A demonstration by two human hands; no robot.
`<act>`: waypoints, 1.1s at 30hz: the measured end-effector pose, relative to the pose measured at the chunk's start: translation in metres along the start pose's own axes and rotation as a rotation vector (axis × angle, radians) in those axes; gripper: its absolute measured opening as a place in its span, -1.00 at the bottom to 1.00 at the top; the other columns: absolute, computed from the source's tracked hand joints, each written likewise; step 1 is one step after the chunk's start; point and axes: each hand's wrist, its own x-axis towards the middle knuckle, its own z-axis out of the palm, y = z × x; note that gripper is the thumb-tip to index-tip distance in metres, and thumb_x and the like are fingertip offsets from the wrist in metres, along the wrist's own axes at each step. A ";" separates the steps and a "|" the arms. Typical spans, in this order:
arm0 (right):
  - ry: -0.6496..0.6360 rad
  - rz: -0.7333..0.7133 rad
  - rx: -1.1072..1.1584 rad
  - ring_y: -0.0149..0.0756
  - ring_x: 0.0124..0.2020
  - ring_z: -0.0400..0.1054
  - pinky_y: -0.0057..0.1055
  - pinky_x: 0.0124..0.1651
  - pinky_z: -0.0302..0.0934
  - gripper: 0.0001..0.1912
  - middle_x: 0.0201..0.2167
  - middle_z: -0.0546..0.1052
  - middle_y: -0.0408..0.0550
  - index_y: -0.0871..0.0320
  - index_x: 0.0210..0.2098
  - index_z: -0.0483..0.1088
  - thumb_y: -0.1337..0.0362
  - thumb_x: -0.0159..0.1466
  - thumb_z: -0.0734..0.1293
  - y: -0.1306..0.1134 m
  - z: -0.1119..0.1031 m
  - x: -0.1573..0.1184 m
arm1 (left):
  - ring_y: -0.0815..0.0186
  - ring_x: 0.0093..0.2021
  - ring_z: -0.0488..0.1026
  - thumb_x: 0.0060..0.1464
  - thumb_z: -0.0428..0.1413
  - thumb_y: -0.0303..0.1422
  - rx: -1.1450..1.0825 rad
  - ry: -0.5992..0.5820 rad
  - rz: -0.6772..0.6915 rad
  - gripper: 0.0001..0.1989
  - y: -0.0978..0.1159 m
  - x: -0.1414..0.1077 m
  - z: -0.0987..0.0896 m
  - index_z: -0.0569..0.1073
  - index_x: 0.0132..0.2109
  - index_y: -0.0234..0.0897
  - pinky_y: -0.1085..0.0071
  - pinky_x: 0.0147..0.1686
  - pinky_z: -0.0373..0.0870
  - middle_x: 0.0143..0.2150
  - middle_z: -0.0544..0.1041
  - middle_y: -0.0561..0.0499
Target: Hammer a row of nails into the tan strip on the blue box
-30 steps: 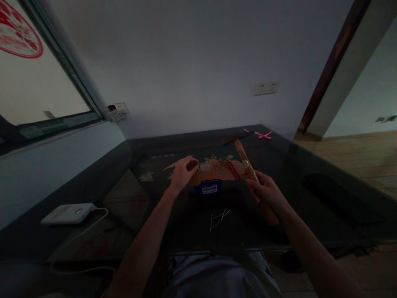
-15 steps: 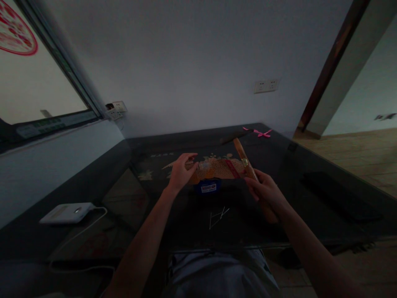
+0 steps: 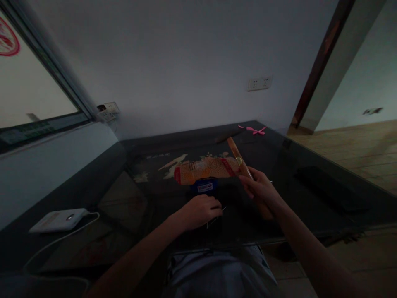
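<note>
Closest in, pale clothing (image 3: 223, 269) shows below the edge of the dark table (image 3: 164, 244), and just beyond it the left hand (image 3: 203, 211) is down at some thin nails (image 3: 211, 223), fingers curled over in a narrow bunch; whether they pinch one, I cannot tell. Off to the left lies a white power bank (image 3: 58, 220) with its cable plugged in. Over on the other side, the right hand (image 3: 259, 186) has its fingers wrapped round the wooden handle of a hammer (image 3: 238, 156), tilted, its dark head pointing away. To the right of that, a long black slab (image 3: 331, 188) lies flat. Straight ahead sits a blue box (image 3: 204, 186), and right behind it, touching by the look of it, a patterned piece (image 3: 212, 169) with red bands; thin nails stand at its left part. Further out, a pink ribbon (image 3: 256, 130) lies near the back corner, and then comes the wall (image 3: 173, 74) with its right-hand socket (image 3: 259, 83).
</note>
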 end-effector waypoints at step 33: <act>-0.006 0.021 0.000 -0.53 -0.82 0.06 -0.56 -0.75 -0.09 -0.65 -0.75 0.24 -0.35 0.20 -0.18 0.25 0.15 0.10 0.29 0.000 0.002 0.000 | 0.35 -0.23 0.45 0.17 -0.04 -0.48 0.104 0.456 0.057 -0.81 -0.019 -0.012 0.029 0.44 -0.14 -0.30 0.42 -0.24 0.37 -0.26 0.54 -0.05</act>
